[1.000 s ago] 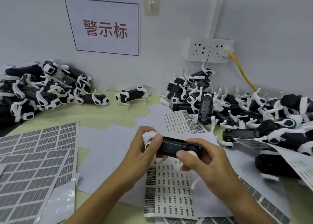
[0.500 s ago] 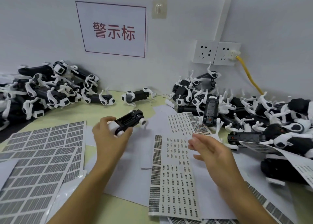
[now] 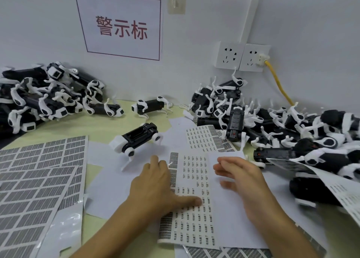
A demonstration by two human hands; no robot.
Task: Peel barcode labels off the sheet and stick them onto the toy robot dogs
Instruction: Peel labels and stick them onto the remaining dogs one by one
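Observation:
A barcode label sheet (image 3: 192,218) lies flat in front of me. My left hand (image 3: 155,185) rests on its left part, fingers spread, thumb pressing the labels. My right hand (image 3: 241,177) hovers over the sheet's right side with loosely bent fingers, holding nothing that I can see. A black-and-white toy robot dog (image 3: 136,138) lies on its back on the table just beyond my left hand, free of both hands. A second label sheet (image 3: 204,138) lies farther back.
Piles of toy dogs sit at the back left (image 3: 44,99) and along the right (image 3: 282,125). One dog (image 3: 150,107) stands alone near the wall. Larger label sheets (image 3: 37,181) cover the left. A yellow cable (image 3: 278,84) runs from the wall socket.
My left hand set the toy dog down on the table and came back onto the label sheet. My right hand moved in over the sheet.

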